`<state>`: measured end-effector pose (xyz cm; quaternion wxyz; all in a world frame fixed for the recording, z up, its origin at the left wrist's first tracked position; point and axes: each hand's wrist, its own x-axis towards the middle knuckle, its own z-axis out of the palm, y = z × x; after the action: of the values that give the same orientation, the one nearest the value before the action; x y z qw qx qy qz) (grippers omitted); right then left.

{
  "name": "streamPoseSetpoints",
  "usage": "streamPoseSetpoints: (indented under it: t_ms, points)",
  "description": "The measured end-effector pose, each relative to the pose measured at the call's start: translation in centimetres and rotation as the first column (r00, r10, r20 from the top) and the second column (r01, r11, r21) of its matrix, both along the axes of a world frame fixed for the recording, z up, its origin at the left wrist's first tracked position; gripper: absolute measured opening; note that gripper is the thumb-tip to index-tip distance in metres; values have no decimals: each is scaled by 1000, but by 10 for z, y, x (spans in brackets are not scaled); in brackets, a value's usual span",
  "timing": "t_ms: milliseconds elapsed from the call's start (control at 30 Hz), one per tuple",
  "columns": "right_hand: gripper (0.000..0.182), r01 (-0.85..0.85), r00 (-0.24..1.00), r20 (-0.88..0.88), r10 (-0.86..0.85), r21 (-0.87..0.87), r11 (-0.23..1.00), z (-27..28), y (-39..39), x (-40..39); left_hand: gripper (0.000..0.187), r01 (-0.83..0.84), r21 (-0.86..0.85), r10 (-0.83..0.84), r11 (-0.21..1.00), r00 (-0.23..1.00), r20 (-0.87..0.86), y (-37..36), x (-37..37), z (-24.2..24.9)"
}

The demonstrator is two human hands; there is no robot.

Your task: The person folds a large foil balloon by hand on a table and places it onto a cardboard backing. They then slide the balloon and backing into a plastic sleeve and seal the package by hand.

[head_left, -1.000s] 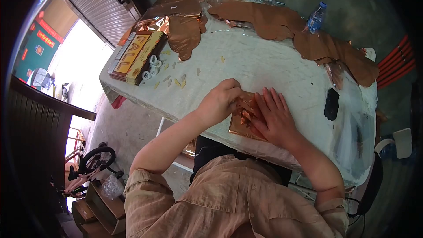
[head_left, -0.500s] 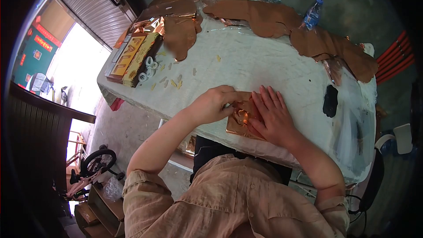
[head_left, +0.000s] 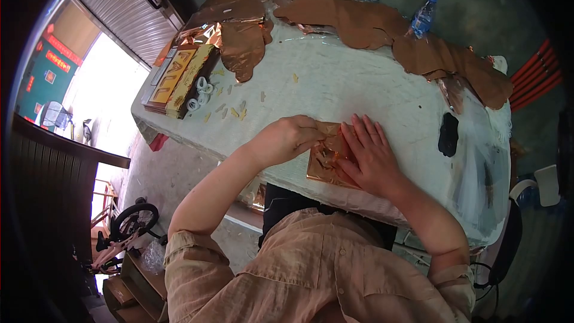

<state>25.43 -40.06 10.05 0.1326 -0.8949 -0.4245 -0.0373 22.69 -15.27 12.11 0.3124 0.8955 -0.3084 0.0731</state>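
Observation:
A shiny copper-coloured foil piece (head_left: pixel 326 170), folded to a small rectangle with a crumpled upper part, lies at the near edge of the cloth-covered table (head_left: pixel 287 98). My left hand (head_left: pixel 293 137) pinches the foil at its upper left, fingertips together. Flat on the foil's right side rests my right hand (head_left: pixel 369 152), its fingers spread and pointing away from me. Part of the foil is hidden under the right palm.
Flat packages (head_left: pixel 173 81) with white rings (head_left: pixel 203 87) and small yellow and grey cut-outs (head_left: pixel 239 109) lie at the left. Copper foil sheets (head_left: pixel 359 24) line the far edge, near a bottle (head_left: pixel 424 17). A black object (head_left: pixel 448 134) sits at the right.
My left hand has shifted slightly at the foil's upper left, and the crumpled part has changed shape. The right hand stays in nearly the same place.

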Motion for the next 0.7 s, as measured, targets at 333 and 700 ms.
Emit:
streamPoseSetpoints:
  t_ms: [333,700]
  points:
    - [69,2,1000,16,-2,7,1000,0,0,-1,19,30,258,-121,966,932,343,3,4,-3]
    - [68,2,999,50,-3,35,999,-6,0,0,25,80,277,-190,958,897,398,5,14,-5]
